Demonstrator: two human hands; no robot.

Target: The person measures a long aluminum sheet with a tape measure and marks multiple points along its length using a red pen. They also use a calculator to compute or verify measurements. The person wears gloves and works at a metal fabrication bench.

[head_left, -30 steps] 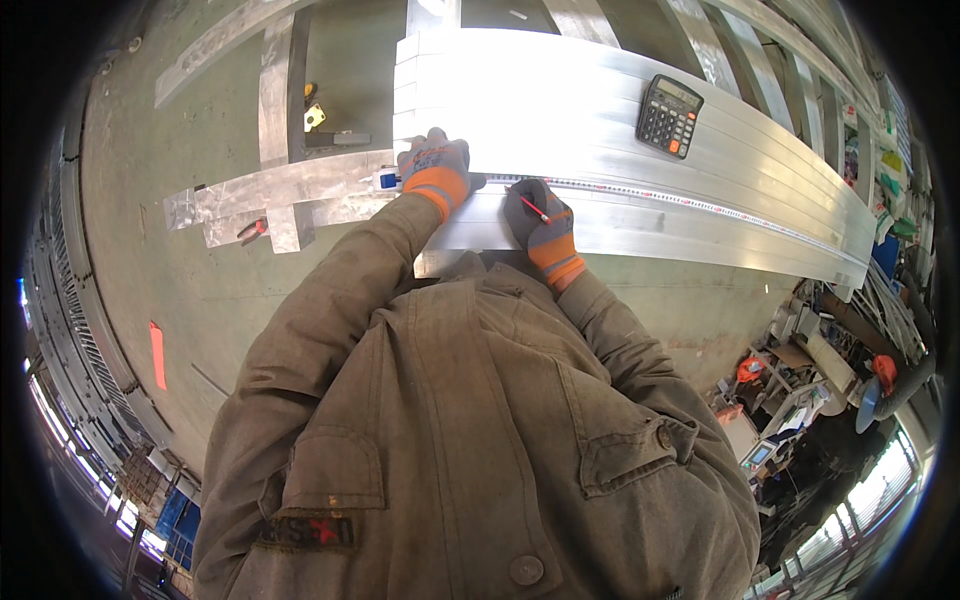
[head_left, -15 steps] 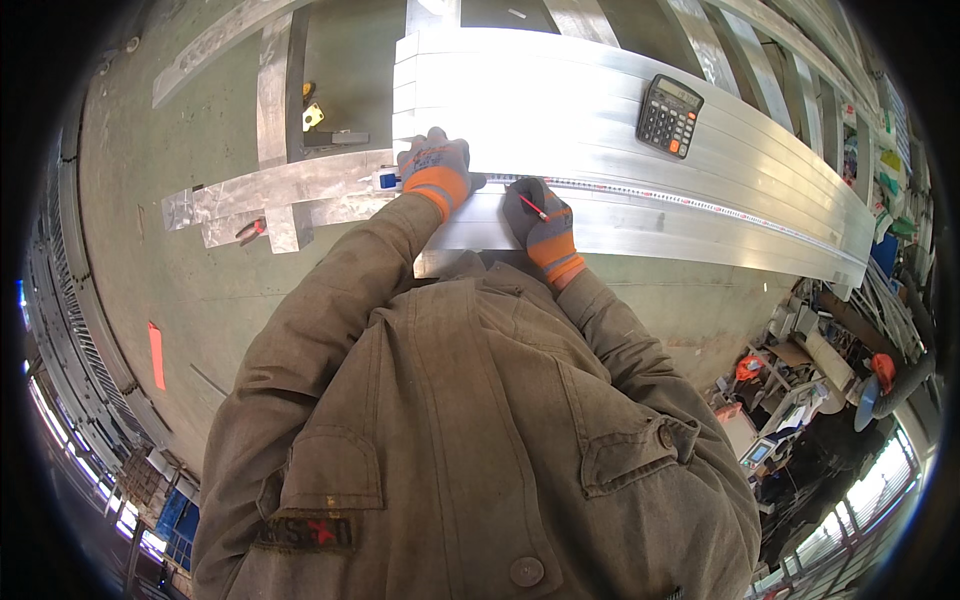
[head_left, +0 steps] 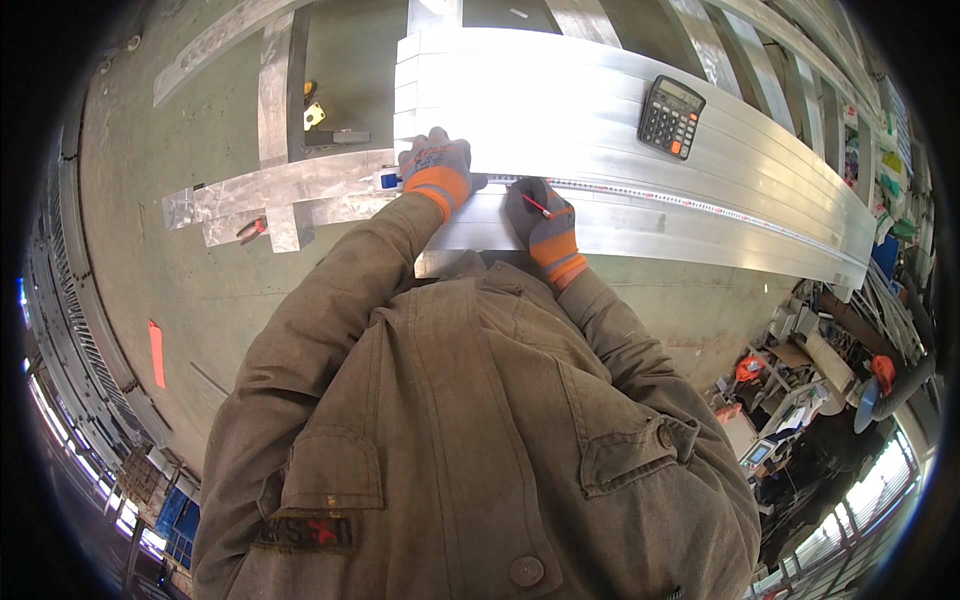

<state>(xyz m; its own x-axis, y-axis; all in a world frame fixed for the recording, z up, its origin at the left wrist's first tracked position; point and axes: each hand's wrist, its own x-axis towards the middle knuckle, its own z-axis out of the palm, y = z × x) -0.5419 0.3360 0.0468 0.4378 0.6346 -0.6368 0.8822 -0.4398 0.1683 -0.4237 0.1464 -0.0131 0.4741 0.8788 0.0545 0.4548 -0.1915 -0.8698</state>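
Note:
A stack of long silver metal bars (head_left: 600, 128) lies side by side before me. A tape measure (head_left: 388, 181) with a blue and white case sits at their left end, its white blade drawn out far to the right. My left hand (head_left: 437, 165), in a grey and orange glove, is on the tape beside the case, thumb along the blade; its palm side is hidden. Just below the blade, my right hand (head_left: 543, 218), gloved alike, is closed around a thin red pen or pencil (head_left: 537, 206). The writing tip cannot be made out.
A black calculator (head_left: 671, 117) rests on the bars at the right. Metal frame beams (head_left: 274, 90) stand beneath and beyond. Red-handled pliers (head_left: 251, 231) lie at left, a yellow object (head_left: 314, 115) farther up. Tools and scrap (head_left: 800, 375) crowd the right side.
Hardly anything differs. My right hand has shifted very slightly with the red pen or pencil; the left hand stays on the tape.

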